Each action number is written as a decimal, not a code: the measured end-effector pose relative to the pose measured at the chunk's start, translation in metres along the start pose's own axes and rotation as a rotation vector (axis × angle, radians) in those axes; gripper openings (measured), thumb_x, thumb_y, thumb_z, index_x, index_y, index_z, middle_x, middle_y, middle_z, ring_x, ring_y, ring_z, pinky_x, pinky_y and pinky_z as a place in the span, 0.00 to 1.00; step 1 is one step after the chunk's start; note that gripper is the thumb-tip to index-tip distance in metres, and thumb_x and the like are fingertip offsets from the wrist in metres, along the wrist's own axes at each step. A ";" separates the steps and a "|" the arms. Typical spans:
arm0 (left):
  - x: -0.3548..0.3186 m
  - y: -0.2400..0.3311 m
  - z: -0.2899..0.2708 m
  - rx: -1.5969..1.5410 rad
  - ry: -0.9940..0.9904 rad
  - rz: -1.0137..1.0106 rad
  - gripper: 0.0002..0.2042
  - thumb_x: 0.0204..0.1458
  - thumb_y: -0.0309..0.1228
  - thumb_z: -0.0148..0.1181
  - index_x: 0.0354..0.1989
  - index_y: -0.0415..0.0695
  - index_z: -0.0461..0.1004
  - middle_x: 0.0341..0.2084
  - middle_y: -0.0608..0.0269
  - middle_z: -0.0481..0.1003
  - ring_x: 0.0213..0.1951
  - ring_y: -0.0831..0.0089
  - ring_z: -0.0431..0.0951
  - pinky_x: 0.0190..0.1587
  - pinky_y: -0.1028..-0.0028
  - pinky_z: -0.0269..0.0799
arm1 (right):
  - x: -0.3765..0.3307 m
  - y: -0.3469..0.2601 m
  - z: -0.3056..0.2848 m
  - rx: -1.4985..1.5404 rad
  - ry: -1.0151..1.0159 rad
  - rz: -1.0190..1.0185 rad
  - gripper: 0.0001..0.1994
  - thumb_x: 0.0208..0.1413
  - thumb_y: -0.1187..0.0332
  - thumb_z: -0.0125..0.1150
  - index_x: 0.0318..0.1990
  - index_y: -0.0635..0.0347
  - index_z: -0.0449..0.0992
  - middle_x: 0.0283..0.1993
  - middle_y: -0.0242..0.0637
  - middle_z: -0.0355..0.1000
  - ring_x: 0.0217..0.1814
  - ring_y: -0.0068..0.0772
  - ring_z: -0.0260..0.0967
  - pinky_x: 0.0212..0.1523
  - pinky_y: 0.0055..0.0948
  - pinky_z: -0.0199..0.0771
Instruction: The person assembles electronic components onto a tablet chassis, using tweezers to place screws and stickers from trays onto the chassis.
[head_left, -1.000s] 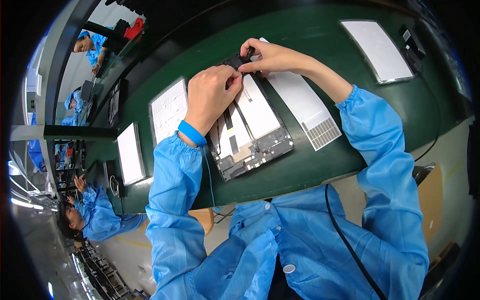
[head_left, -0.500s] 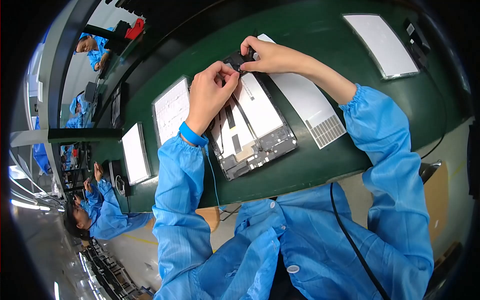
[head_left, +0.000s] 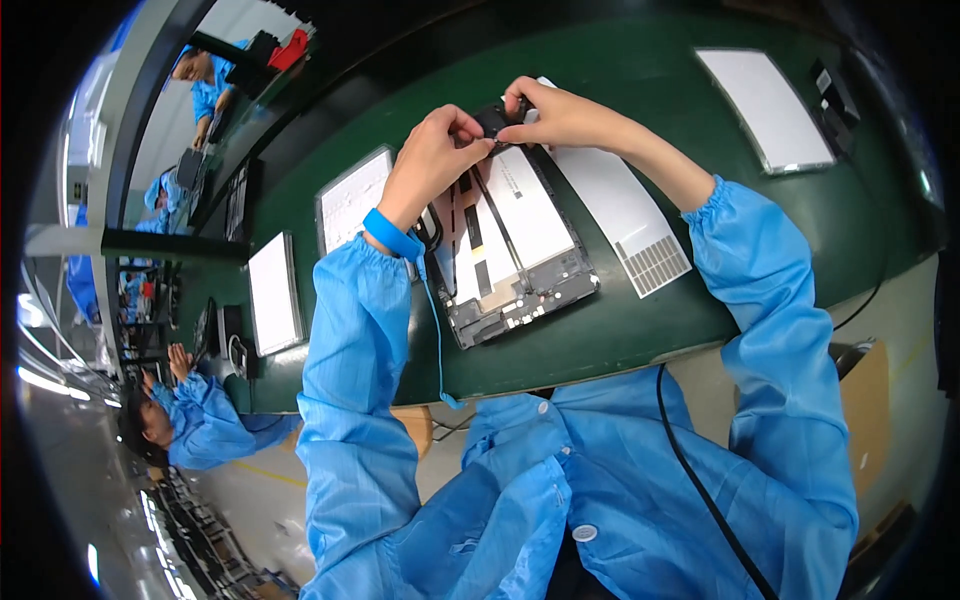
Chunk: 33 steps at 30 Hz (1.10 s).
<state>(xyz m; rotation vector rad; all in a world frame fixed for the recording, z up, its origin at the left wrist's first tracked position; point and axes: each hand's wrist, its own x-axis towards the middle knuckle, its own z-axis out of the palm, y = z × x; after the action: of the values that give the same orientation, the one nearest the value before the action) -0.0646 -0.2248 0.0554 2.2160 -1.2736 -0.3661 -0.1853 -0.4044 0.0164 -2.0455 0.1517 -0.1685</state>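
An opened tablet-like device (head_left: 528, 215) lies at a slant on the green table, with pale panels, black strips and a dark circuit section at its near end. Over its far end is a small black part (head_left: 491, 120), partly covered by my fingers. My left hand (head_left: 432, 160) is closed, thumb and fingertips at the left side of that part. From the right, my right hand (head_left: 555, 118) pinches its other side between curled index finger and thumb. A blue wrist strap (head_left: 392, 236) with a thin blue cord circles my left wrist.
A white sheet with a grey grid (head_left: 625, 215) lies right of the device. Clear-edged white panels rest at left (head_left: 275, 295), behind my left hand (head_left: 350, 200) and far right (head_left: 768, 110). Dark shelving (head_left: 170, 243) borders the left; co-workers in blue sit beyond.
My left fingers have shifted slightly right and opened a little from their tight pinch. More of the small black part shows between my hands. The view has shifted slightly.
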 end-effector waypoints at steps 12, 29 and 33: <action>-0.127 -0.027 0.047 -0.524 0.437 0.185 0.30 0.59 0.33 0.55 0.67 0.38 0.52 0.71 0.44 0.42 0.72 0.52 0.44 0.72 0.61 0.41 | -0.091 -0.038 0.051 -0.048 0.252 -0.155 0.13 0.58 0.72 0.64 0.43 0.59 0.63 0.53 0.48 0.73 0.49 0.30 0.75 0.48 0.30 0.75; -0.134 -0.029 0.059 -0.606 0.550 0.167 0.29 0.54 0.17 0.52 0.66 0.41 0.54 0.70 0.44 0.44 0.73 0.41 0.40 0.73 0.54 0.40 | 0.228 0.002 0.021 0.405 0.607 0.066 0.26 0.43 0.72 0.71 0.51 0.65 0.68 0.41 0.41 0.72 0.42 0.32 0.71 0.43 0.30 0.73; -0.133 -0.036 0.061 -0.640 0.434 0.200 0.29 0.51 0.12 0.50 0.63 0.48 0.61 0.70 0.50 0.46 0.74 0.42 0.40 0.73 0.55 0.41 | 0.254 0.022 0.051 0.359 0.739 0.055 0.19 0.48 0.71 0.70 0.47 0.65 0.72 0.38 0.39 0.74 0.43 0.33 0.71 0.45 0.31 0.72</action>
<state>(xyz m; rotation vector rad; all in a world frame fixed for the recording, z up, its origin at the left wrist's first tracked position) -0.1370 -0.1158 -0.0201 1.5061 -0.9555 -0.1655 0.0725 -0.4161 -0.0130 -1.5384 0.5881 -0.8513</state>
